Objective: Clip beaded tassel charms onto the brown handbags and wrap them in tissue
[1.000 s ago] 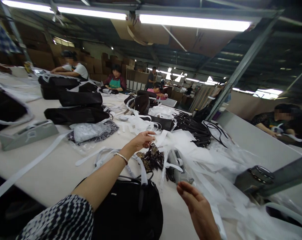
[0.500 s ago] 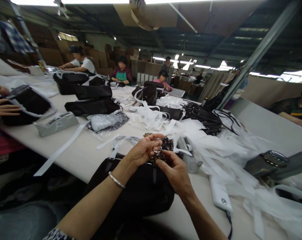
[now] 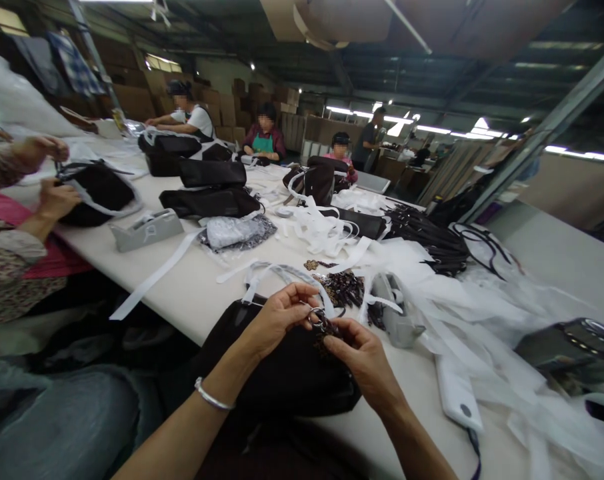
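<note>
My left hand (image 3: 285,313) pinches a metal ring on a dark and gold bag charm (image 3: 323,325). The charm's lower part sits between the thumb and fingers of my right hand (image 3: 362,353). Behind both hands a black bag (image 3: 277,380) rests at the table edge, its handle (image 3: 292,270) wrapped in white material. Just past the bag lies a pile of similar dark charms (image 3: 343,288), with a gold flower-like piece (image 3: 312,265) beside it. Exactly how ring and bag meet is hidden by my fingers.
Grey tape dispensers (image 3: 145,230) (image 3: 399,320) stand left and right. A white device (image 3: 457,393) with a cable, a dark canister (image 3: 572,347) and white wrapping strips (image 3: 452,313) cover the right. A co-worker's hands (image 3: 57,197) handle another black bag (image 3: 99,193) at left.
The view has turned slightly left. My hands have brought the charm slightly lower against the bag, uncovering the charm pile. The co-worker at left now pinches the top of their bag.
</note>
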{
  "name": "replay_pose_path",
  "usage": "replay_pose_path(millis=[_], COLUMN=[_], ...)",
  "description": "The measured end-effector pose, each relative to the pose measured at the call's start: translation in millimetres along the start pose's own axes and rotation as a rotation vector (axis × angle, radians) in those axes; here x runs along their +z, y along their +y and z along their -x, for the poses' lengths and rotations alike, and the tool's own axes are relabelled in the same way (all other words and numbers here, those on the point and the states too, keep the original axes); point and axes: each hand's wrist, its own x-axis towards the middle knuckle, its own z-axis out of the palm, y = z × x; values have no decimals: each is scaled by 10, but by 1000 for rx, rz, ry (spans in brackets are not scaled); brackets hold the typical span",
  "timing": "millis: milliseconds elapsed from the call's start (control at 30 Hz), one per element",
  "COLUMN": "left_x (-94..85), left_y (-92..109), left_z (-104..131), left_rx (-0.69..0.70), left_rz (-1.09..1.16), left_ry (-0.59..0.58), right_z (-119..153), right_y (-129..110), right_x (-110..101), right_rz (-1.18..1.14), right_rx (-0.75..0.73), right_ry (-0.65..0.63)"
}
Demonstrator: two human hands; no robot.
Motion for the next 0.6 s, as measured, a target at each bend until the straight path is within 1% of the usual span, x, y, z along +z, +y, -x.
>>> replay_pose_path(millis=[167,367,600], left_x=[18,83,134], left_y=[-27,-51,-109], left_z=[13,-18,-68], left_rx=[-4,-40,-75], left_rz=[-18,-1,3], left_ry=[10,-28,-50], right_z=[34,73,124], right_y=[-9,-93,-95], right_x=[-68,-170,-252], right_rz=[-2,8,-2], right_rx=[16,48,64], right_ry=[-3,5,5])
